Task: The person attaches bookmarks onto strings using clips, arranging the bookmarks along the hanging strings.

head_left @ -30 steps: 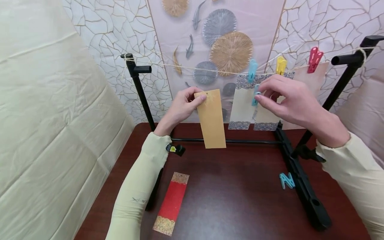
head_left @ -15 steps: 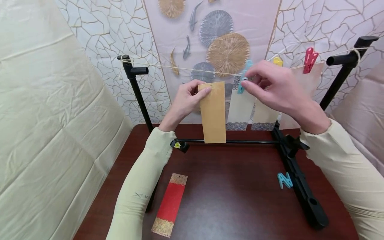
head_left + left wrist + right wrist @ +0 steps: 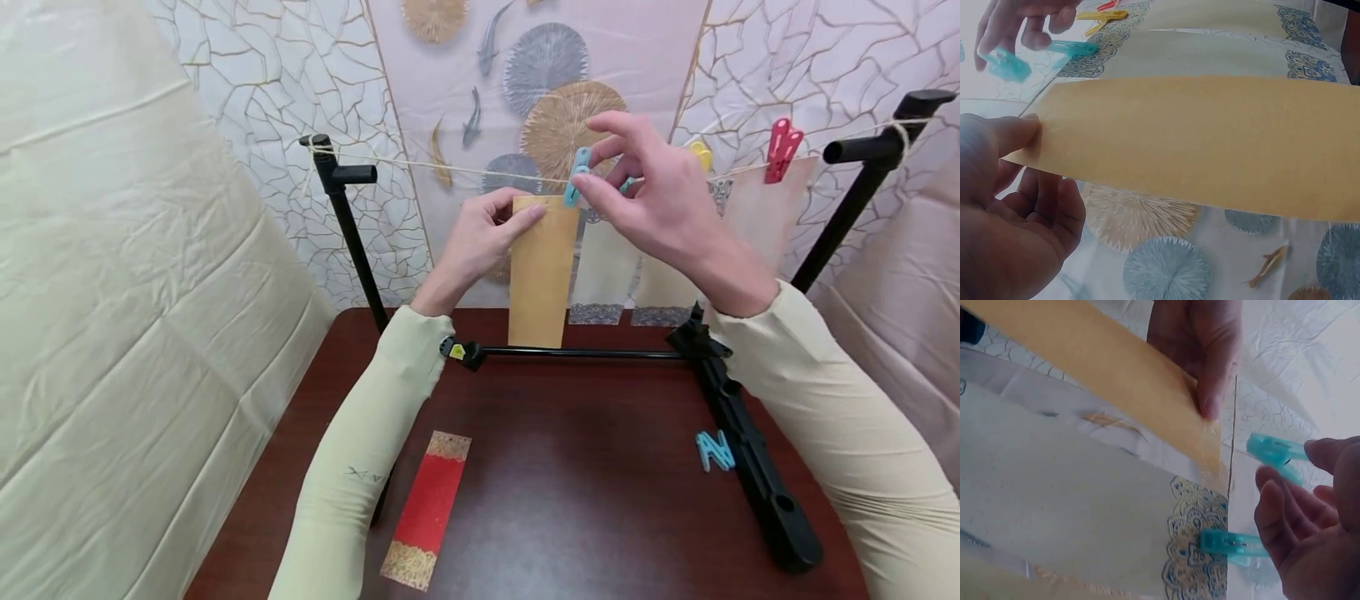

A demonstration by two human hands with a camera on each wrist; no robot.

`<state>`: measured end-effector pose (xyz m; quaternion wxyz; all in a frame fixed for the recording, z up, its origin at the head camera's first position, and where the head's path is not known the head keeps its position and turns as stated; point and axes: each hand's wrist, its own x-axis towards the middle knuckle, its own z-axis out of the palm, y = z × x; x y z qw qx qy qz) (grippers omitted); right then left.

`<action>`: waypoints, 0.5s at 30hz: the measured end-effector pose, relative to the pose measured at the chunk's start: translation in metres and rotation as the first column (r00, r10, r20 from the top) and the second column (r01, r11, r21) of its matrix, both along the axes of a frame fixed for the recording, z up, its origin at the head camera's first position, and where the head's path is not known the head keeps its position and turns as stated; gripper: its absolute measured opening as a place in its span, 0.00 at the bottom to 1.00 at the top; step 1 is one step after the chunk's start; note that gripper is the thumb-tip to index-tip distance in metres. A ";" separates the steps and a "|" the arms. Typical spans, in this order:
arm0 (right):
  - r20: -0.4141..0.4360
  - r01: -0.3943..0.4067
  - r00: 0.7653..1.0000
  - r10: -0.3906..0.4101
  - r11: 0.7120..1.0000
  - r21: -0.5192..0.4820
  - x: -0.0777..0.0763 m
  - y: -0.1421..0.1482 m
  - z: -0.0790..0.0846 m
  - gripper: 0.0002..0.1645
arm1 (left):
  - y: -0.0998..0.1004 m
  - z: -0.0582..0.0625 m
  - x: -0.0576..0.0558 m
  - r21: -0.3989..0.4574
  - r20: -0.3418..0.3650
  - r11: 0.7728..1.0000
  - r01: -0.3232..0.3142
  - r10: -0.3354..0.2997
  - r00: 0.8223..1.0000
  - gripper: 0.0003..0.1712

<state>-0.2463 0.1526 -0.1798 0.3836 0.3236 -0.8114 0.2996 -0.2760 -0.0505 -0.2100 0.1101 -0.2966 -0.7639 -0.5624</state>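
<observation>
My left hand (image 3: pixel 480 237) pinches a plain tan card (image 3: pixel 540 283) near its top corner, thumb in front. The card hangs upright just below the string (image 3: pixel 465 171). Close to the card's other top corner, my right hand (image 3: pixel 667 200) pinches a light blue clothespin (image 3: pixel 576 177) between thumb and fingers. In the right wrist view this clothespin (image 3: pixel 1272 450) is beside the string, a small gap from the card. Another blue clothespin (image 3: pixel 1229 542) clips a pale card with a lace-patterned border (image 3: pixel 1085 487) to the string; my right hand partly hides it in the head view.
A second bordered card (image 3: pixel 667 283) and a pinkish card (image 3: pixel 765 221) hang farther right, with a yellow clothespin (image 3: pixel 701 155) and red clothespins (image 3: pixel 783 150). A red card (image 3: pixel 429 508) and blue clothespins (image 3: pixel 715 451) lie on the table beside the black stand (image 3: pixel 772 492).
My right hand has moved left with the blue clothespin, from in front of the hanging cards to the tan card's top edge. My left hand has raised the tan card toward the string.
</observation>
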 end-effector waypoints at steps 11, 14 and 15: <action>0.039 0.070 0.997 -0.068 0.996 -0.054 -0.010 -0.007 0.008 0.20 | 0.008 0.008 -0.003 -0.011 0.009 1.000 -0.013 0.013 1.000 0.12; 0.104 0.110 0.989 -0.105 0.993 -0.048 -0.011 -0.009 0.010 0.20 | 0.010 0.007 -0.005 -0.001 0.007 1.000 -0.007 0.007 1.000 0.13; 0.123 0.119 0.986 -0.113 0.992 -0.047 -0.011 -0.009 0.011 0.20 | 0.011 0.007 -0.005 0.001 0.006 1.000 -0.008 0.008 1.000 0.13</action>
